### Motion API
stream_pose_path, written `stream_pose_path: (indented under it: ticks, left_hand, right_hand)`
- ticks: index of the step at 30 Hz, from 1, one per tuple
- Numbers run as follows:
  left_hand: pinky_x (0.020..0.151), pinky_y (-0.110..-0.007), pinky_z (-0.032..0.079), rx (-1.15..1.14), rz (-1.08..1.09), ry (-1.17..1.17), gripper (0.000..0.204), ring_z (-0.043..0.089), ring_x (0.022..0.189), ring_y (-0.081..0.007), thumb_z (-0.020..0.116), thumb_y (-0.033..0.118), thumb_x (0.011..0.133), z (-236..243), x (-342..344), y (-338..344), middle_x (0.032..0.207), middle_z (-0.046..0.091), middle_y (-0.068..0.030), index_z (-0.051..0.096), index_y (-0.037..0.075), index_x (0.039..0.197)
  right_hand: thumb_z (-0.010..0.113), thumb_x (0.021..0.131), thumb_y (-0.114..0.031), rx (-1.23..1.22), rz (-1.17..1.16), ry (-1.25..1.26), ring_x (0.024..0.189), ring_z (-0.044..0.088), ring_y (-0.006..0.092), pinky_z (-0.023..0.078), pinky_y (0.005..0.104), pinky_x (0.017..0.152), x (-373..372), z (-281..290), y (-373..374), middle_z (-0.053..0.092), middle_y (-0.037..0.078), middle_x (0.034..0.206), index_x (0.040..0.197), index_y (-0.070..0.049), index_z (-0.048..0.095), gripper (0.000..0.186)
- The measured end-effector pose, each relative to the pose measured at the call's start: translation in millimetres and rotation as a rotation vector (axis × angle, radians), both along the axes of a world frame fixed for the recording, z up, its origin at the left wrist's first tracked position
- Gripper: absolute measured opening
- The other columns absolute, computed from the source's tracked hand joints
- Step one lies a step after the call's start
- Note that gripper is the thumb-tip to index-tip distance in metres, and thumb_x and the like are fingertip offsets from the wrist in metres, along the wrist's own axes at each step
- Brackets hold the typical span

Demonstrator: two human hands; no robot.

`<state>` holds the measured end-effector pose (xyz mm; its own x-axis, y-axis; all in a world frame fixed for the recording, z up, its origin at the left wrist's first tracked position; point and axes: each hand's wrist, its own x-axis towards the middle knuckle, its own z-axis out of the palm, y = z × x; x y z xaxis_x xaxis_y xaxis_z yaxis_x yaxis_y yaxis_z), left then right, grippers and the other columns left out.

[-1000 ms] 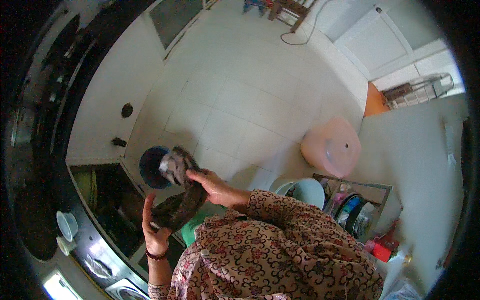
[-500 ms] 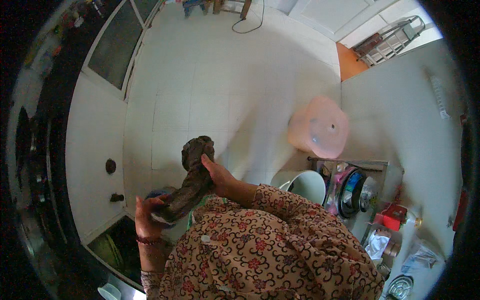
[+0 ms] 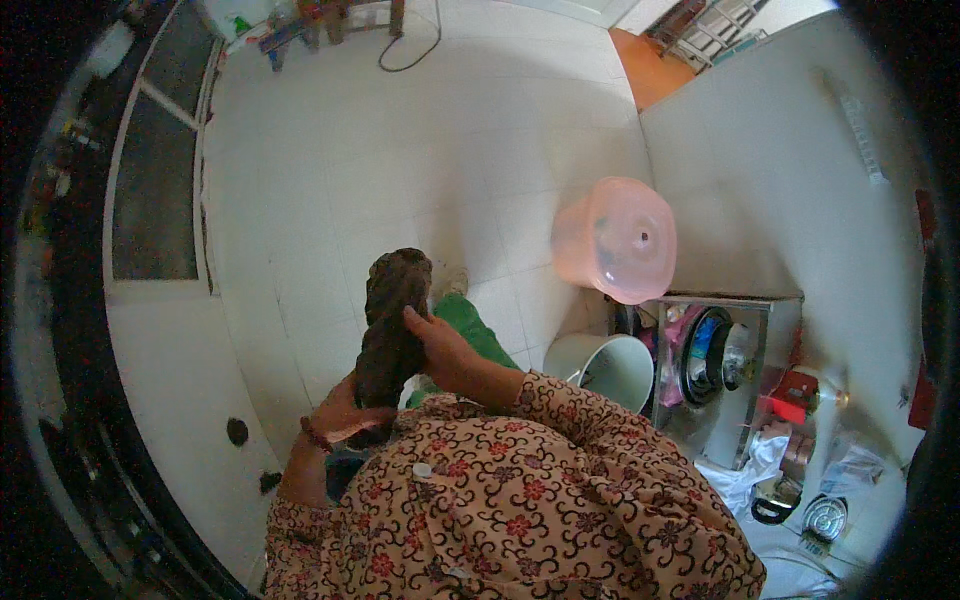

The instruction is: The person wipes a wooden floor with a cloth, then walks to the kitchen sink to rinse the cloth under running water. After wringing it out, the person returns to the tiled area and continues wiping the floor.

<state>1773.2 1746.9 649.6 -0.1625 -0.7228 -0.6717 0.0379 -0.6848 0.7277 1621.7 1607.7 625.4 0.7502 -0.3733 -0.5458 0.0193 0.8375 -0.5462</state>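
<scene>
A dark brown cloth [image 3: 390, 330], bunched into a long thick roll, is held upright in front of my body. My right hand [image 3: 440, 345] grips it around the middle, thumb lying along its side. Lower down, my left hand [image 3: 345, 410] wraps around the bottom part, palm and fingers against it. The upper end of the cloth sticks up free above both hands. Its lowest end is partly hidden behind my left hand and my patterned shirt [image 3: 520, 480].
My green trouser leg [image 3: 475, 330] shows beyond my right hand. To the right stand a pink lidded container [image 3: 620, 240], a white bucket [image 3: 612, 368] and a metal rack [image 3: 785, 330] with pots. A white cabinet [image 3: 165, 350] lines the left. A wooden stool [image 3: 340, 15] is far off.
My left hand has moved in and up, closer to my right hand. The cloth now hangs straighter and more compact. The view has shifted, and my green trouser leg has come out in front.
</scene>
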Motion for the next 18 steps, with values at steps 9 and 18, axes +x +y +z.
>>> stream_pose_path:
  ticks: [9, 18]
  left_hand:
    - [0.084, -0.037, 0.043, -0.140, -0.190, -0.279, 0.042, 0.057, 0.095, -0.0279, 0.056, 0.030, 0.085, 4.8, 109.7, -218.4, 0.105, 0.060, -0.0154, 0.049, 0.002, 0.115]
    - [0.088, -0.040, 0.039, -0.295, -0.350, -0.511, 0.044, 0.050, 0.102, -0.0365, 0.044, 0.037, 0.090, 29.1, 187.5, -409.1, 0.111, 0.052, -0.0216, 0.048, 0.001, 0.116]
  right_hand:
    - [0.039, 0.092, -0.039, 0.229, -0.270, -0.052, 0.103, 0.054, 0.0279, 0.046, 0.0438, 0.086, 85.3, 28.6, -196.1, 0.054, 0.015, 0.113, 0.120, -0.001, 0.041, 0.047]
    - [0.037, 0.094, -0.034, -0.035, -0.301, 0.076, 0.115, 0.045, 0.0306, 0.037, 0.0529, 0.094, 136.7, -51.5, -344.9, 0.045, 0.014, 0.127, 0.126, -0.003, 0.037, 0.045]
